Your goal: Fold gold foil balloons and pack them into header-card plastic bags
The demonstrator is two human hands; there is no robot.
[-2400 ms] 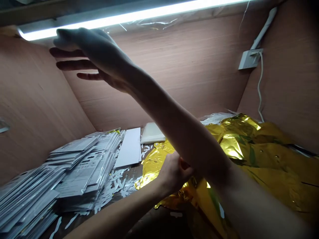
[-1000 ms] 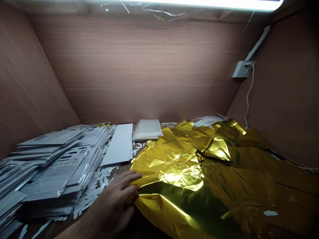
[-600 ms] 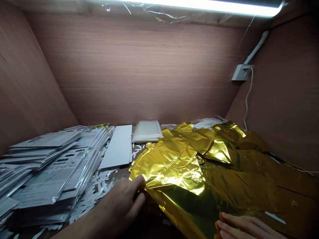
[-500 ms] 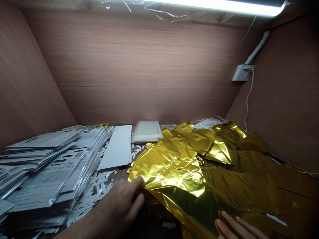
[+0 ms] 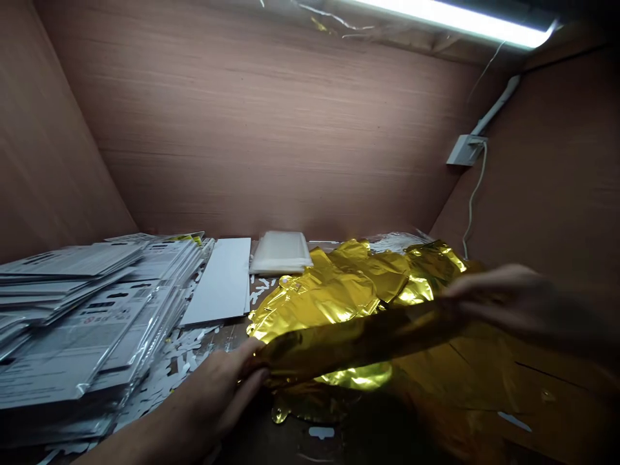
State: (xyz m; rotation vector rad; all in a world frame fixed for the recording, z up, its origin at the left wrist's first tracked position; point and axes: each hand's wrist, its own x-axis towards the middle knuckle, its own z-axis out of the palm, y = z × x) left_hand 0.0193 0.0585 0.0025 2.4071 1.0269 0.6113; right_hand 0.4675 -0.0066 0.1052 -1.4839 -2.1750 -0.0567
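Between my hands stretches a flat gold foil balloon (image 5: 353,345), lifted and folded into a long band. My left hand (image 5: 227,381) pinches its left end between thumb and fingers. At its other end my right hand (image 5: 504,297), smeared by motion, is closed on the foil. Beneath and behind the band lies a pile of more flat gold foil balloons (image 5: 334,287), some with small holed tabs along the edge. A rounded gold foil edge with a tab (image 5: 281,413) shows below the band.
Stacks of printed cards in clear sleeves (image 5: 111,323) fill the left side. White cards (image 5: 220,278) and a stack of translucent bags (image 5: 281,252) lie behind. Small white cut-outs (image 5: 188,352) are scattered between. A socket box (image 5: 466,150) with a cable hangs at the right wall.
My right hand has moved up and away from the lower right, lifting the foil's right end. The foil has folded into a band. My left hand keeps its pinch, slightly further left.
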